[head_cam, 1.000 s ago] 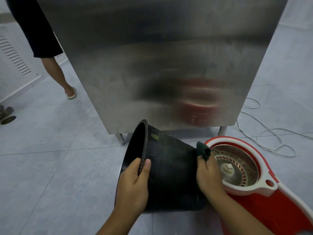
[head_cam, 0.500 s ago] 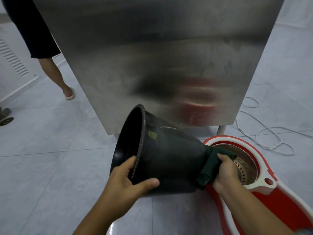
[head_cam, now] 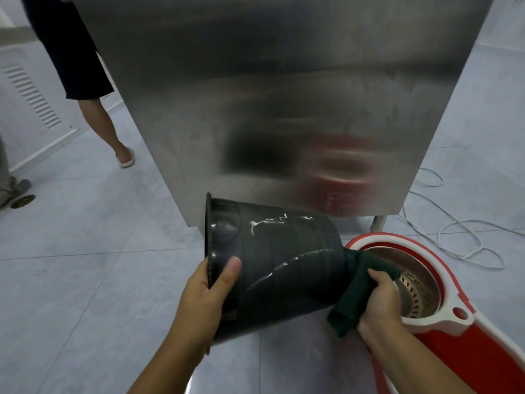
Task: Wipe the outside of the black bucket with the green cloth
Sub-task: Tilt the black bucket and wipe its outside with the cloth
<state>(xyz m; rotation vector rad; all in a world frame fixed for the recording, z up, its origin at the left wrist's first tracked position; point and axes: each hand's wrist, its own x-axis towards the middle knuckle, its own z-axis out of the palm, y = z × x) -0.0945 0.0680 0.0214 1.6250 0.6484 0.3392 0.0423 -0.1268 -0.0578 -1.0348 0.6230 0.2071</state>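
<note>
The black bucket (head_cam: 278, 265) lies on its side above the floor, its rim to the left and its base to the right. White wet streaks run across its upper wall. My left hand (head_cam: 210, 294) grips the rim, thumb on the outside, fingers hidden inside. My right hand (head_cam: 380, 302) holds the bunched green cloth (head_cam: 355, 285) against the bucket's base end, over the mop bucket. The bucket's inside and its underside are hidden.
A red and white spin mop bucket (head_cam: 443, 317) with a steel basket stands at the right, under my right hand. A tall steel cabinet (head_cam: 270, 95) rises right behind. A white cable (head_cam: 466, 237) loops on the tiles at the far right. Another person's leg (head_cam: 105, 129) is at back left.
The bucket has turned so its opening no longer faces me and a streaked side shows. My left hand shifted its grip on the rim. The cloth stays at the base end.
</note>
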